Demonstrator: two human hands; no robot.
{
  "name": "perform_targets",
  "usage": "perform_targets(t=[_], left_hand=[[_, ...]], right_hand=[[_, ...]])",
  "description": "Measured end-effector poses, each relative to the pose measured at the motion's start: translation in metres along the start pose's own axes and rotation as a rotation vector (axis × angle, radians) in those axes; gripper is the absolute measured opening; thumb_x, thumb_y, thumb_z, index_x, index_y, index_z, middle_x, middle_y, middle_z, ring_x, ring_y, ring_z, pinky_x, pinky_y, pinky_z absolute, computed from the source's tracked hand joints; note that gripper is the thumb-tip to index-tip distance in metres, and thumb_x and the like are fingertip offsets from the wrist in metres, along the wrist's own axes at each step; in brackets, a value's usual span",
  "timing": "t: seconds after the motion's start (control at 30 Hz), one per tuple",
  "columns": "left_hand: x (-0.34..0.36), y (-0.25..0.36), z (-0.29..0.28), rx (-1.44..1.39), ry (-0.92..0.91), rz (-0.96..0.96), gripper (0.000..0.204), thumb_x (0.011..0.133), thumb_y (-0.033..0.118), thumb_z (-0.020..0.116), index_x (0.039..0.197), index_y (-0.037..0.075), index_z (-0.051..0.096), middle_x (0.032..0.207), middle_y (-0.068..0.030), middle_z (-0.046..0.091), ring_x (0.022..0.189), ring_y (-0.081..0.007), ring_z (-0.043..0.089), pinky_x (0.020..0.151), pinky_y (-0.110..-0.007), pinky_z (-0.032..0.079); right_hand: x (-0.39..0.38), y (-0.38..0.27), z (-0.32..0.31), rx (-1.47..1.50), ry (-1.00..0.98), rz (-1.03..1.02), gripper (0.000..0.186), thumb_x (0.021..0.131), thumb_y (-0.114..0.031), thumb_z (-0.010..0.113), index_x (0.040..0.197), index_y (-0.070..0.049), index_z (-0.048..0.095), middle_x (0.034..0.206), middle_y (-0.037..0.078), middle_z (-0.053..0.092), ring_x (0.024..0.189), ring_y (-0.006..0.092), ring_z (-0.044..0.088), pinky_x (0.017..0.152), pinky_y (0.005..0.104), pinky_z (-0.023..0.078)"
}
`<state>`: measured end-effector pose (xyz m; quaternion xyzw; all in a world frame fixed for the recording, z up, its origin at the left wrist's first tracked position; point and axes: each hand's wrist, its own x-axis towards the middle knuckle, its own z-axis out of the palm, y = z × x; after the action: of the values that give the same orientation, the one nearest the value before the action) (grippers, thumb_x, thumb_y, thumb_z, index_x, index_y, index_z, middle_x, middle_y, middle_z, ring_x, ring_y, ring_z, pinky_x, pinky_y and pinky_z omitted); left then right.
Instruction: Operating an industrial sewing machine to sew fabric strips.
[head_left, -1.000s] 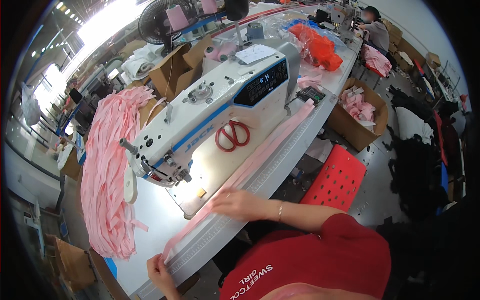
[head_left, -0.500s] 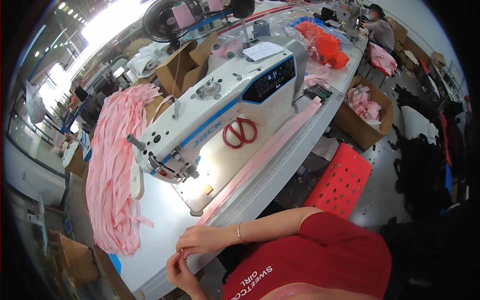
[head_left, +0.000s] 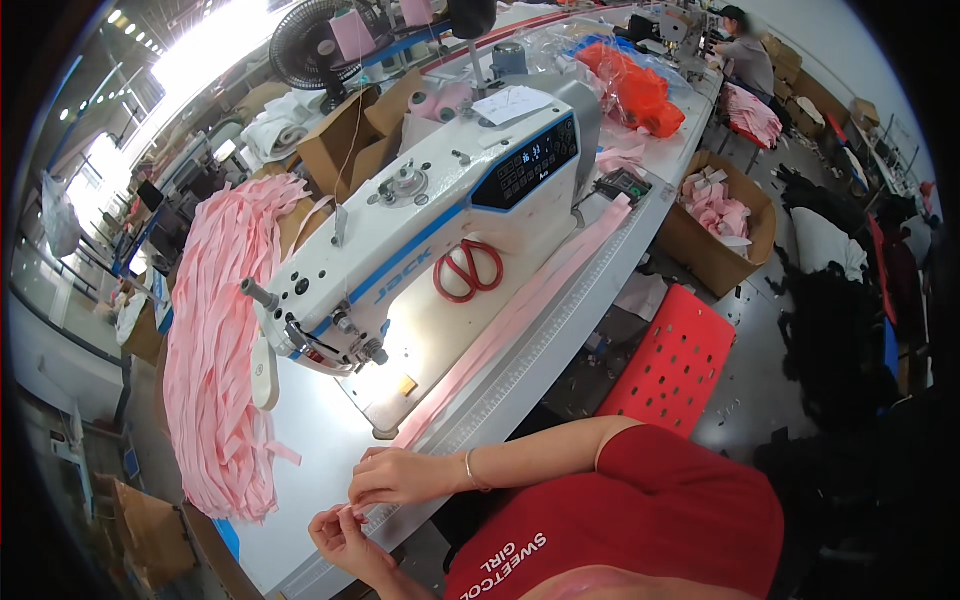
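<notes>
Over the table's front edge, my left hand is closed in a pinch, thumb against fingers. Right beside it is my right hand, with a bracelet at the wrist and its fingers curled together. A small pale bit shows between the fingertips, too small to name. A pink fabric strip runs along the front of the white sewing machine and ends at my right hand; whether the fingers grip it is hidden. Red-handled scissors lie on the machine bed. The needle area is lit.
A thick bundle of pink strips hangs over the table's left side. Behind the machine stand an open cardboard box and a fan. To the right are a red perforated seat, a box of pink pieces and a seated person.
My left hand has moved slightly left, and its fingers have spread a little from my right hand. The whole view has shifted slightly; the machine and strips look unchanged.
</notes>
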<state>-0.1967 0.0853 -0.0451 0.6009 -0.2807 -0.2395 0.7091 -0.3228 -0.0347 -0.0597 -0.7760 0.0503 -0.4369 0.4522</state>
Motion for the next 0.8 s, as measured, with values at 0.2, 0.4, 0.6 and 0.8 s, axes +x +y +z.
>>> perform_targets(t=[0.2,0.4,0.6,0.8], left_hand=[[0.001,-0.004,-0.010,0.001,-0.037,0.015,0.010,0.095,0.001,0.063,0.100,0.004,0.055,0.088,-0.0040,0.063,0.074,-0.0098,0.057,0.065,-0.021,0.046],[-0.001,-0.001,-0.013,0.023,-0.061,0.016,0.010,0.094,-0.001,0.062,0.100,0.001,0.054,0.090,-0.0083,0.065,0.075,-0.0117,0.059,0.067,-0.023,0.047],[-0.004,0.002,-0.012,0.023,-0.055,-0.003,0.007,0.093,0.000,0.063,0.097,0.001,0.057,0.090,-0.0077,0.065,0.075,-0.0115,0.059,0.067,-0.023,0.047],[-0.003,0.004,-0.013,0.036,-0.057,-0.027,0.008,0.092,-0.001,0.063,0.097,0.001,0.057,0.088,-0.0069,0.064,0.069,-0.0096,0.055,0.061,-0.021,0.044]], right_hand=[[0.000,-0.001,-0.002,-0.006,0.008,0.014,0.012,0.091,-0.019,0.067,0.092,-0.008,0.064,0.086,0.004,0.066,0.079,0.0236,0.063,0.089,0.0356,0.046],[0.000,-0.001,-0.003,0.055,-0.071,0.057,0.012,0.091,-0.019,0.067,0.091,-0.008,0.063,0.088,0.004,0.066,0.080,0.0226,0.064,0.092,0.0354,0.045],[0.000,-0.001,-0.004,0.196,-0.136,0.201,0.015,0.092,-0.021,0.067,0.092,-0.007,0.062,0.086,0.005,0.067,0.079,0.0221,0.063,0.089,0.0342,0.045],[0.002,-0.002,-0.005,0.231,-0.101,0.184,0.019,0.090,-0.019,0.069,0.088,0.000,0.062,0.077,0.012,0.067,0.073,0.0247,0.065,0.066,0.0352,0.049]])
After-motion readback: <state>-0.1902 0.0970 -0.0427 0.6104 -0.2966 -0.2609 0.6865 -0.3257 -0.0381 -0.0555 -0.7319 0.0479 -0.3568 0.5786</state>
